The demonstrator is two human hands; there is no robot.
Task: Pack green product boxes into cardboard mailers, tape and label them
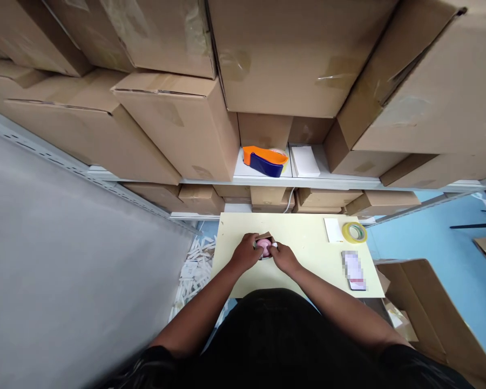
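Note:
Just above the pale yellow table (308,270), both my hands meet around a small cardboard box (267,236) whose top flap stands up at the far side. Inside its opening sits a round pink object (263,247); its kind is too small to make out. My left hand (245,253) is closed on the box's left side, with the thumb on the pink object. My right hand (284,257) grips the right side, its thumb also at the pink object. The box's underside and several fingertips are hidden.
On the table's right lie a roll of clear yellow tape (354,232), a white card (332,230) and a phone (353,270). A shelf ahead holds large cartons (178,119), an orange and blue tape dispenser (265,161) and a white paper stack (305,161). An open carton (425,308) stands right.

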